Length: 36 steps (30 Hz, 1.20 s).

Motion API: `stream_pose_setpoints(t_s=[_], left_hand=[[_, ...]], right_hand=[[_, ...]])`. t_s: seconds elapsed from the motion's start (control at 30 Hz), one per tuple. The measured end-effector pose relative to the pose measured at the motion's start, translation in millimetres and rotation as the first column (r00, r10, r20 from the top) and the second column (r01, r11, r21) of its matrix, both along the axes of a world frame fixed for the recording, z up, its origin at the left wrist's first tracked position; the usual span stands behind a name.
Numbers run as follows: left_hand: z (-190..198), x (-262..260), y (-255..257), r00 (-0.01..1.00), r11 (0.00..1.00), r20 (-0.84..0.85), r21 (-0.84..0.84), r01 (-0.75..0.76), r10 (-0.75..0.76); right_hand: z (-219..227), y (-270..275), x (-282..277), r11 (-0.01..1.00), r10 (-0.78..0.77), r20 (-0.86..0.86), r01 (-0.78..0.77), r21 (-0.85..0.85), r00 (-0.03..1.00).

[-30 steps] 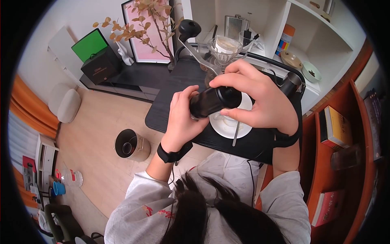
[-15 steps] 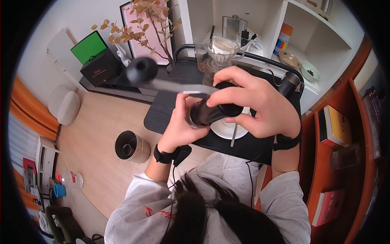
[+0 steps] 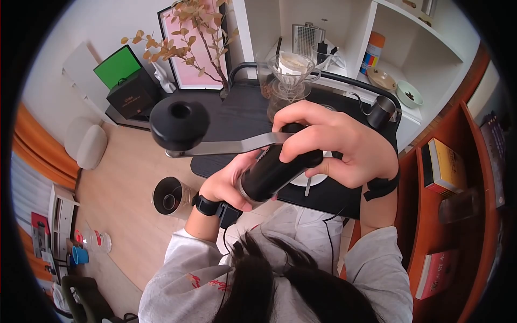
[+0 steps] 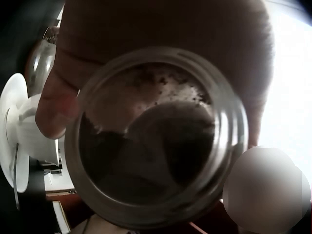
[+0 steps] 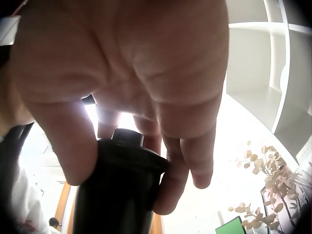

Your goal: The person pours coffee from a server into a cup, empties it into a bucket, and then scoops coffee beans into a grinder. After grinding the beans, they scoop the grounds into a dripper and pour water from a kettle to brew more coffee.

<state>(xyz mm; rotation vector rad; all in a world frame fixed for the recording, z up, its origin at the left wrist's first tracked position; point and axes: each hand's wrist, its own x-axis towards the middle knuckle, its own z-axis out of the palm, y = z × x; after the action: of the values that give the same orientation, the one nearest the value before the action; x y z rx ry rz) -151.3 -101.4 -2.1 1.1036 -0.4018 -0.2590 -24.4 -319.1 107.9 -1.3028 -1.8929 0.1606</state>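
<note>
A black hand coffee grinder (image 3: 266, 175) is held tilted in the air, its lower end toward the left. My left hand (image 3: 223, 183) grips that lower end. The fingers and thumb of my right hand (image 3: 344, 140) curl round the top, by the base of the metal crank (image 3: 231, 146). The crank's black knob (image 3: 180, 126) sticks out to the left. Seen from below in the left wrist view, the grinder's clear jar (image 4: 231, 136) has dark grounds inside. Beneath the hands, a white saucer (image 3: 319, 182) carries a spoon (image 3: 307, 187); a white cup (image 4: 36, 129) stands on it.
On the black table (image 3: 247, 113), a glass dripper (image 3: 293, 72) with a paper filter sits at the back. A dark gooseneck kettle (image 3: 382, 110) stands back right. White shelves (image 3: 371, 32) rise behind, a wooden bookshelf (image 3: 458, 226) at right, a bin (image 3: 169, 195) on the floor.
The crank and its knob have swung from the back toward the left and nearer. The grinder's lower end and my left hand have come down closer to the body. Both hands keep their hold.
</note>
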Motion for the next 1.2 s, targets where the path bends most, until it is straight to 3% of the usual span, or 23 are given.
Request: stream_pose_setpoints(t_s=[0.07, 0.23, 0.37, 0.4, 0.47, 0.53, 0.57, 0.7, 0.8, 0.9, 0.97, 1.0, 1.07, 1.1, 1.2], left_hand=[[-2.7, 0.1, 2.2, 0.997, 0.997, 0.018, -0.031, 0.076, -0.076], [12.9, -3.6, -7.6, 0.972, 0.922, 0.130, 0.311, -0.229, 0.198], [14.5, -7.2, -17.3, 0.814, 0.648, 0.415, 0.497, -0.577, 0.406], [11.8, -7.0, -18.3, 0.756, 0.555, 0.492, 0.517, -0.652, 0.431], [4.7, -4.6, -20.4, 0.659, 0.463, 0.586, 0.472, -0.750, 0.472], [0.6, -2.6, -23.2, 0.571, 0.408, 0.643, 0.404, -0.819, 0.511], [-0.5, -3.1, -21.4, 0.627, 0.472, 0.606, 0.420, -0.775, 0.490], [-13.8, 4.2, -22.7, 0.593, 0.551, 0.603, 0.285, -0.785, 0.533], [-14.3, 9.5, -32.9, 0.570, 0.639, 0.556, 0.087, -0.764, 0.605], [-26.2, 6.1, -22.2, 0.665, 0.713, 0.521, 0.145, -0.686, 0.534], [-27.7, 2.8, -29.0, 0.740, 0.791, 0.403, 0.062, -0.609, 0.539], [-25.4, 3.9, -27.3, 0.743, 0.809, 0.473, 0.098, -0.579, 0.474], [-20.9, 7.3, -21.6, 0.732, 0.835, 0.596, 0.179, -0.521, 0.329], [-20.5, 6.0, -23.0, 0.737, 0.824, 0.579, 0.186, -0.536, 0.348], [-22.0, 7.4, -37.7, 0.638, 0.711, 0.474, 0.034, -0.702, 0.607]], right_hand=[[-0.3, -1.0, 1.6, 1.000, 0.007, -0.021, -0.007, -0.005, 1.000], [0.9, -3.0, -0.5, 0.994, -0.111, -0.013, 0.110, -0.018, 0.994], [-1.2, 2.2, 1.7, 0.960, -0.260, 0.059, 0.251, 0.126, 0.964], [0.5, 2.5, -1.1, 0.938, -0.341, 0.065, 0.335, 0.091, 0.938], [4.3, 2.1, -10.4, 0.868, -0.496, 0.085, 0.496, 0.021, 0.864], [-4.9, 8.7, -13.5, 0.808, -0.586, 0.096, 0.571, 0.145, 0.805], [-6.3, 10.3, -15.0, 0.793, -0.604, 0.092, 0.584, 0.173, 0.792], [-3.6, 8.9, -23.0, 0.812, -0.571, 0.076, 0.547, 0.203, 0.818], [-1.3, 8.0, -23.1, 0.907, -0.391, -0.058, 0.396, 0.143, 0.918], [-6.6, 15.6, -17.1, 0.984, -0.120, -0.210, 0.145, 0.106, 0.970], [-8.9, 19.0, -23.9, 0.986, -0.112, -0.242, 0.139, 0.097, 0.964], [-12.4, 23.9, -26.8, 0.989, -0.072, -0.295, 0.106, 0.102, 0.953], [-17.6, 31.2, -31.7, 0.987, -0.043, -0.344, 0.094, 0.133, 0.938], [-18.8, 32.8, -33.7, 0.981, -0.055, -0.340, 0.114, 0.156, 0.939], [-28.2, 38.1, -32.3, 0.934, -0.205, -0.223, 0.259, 0.246, 0.953]])
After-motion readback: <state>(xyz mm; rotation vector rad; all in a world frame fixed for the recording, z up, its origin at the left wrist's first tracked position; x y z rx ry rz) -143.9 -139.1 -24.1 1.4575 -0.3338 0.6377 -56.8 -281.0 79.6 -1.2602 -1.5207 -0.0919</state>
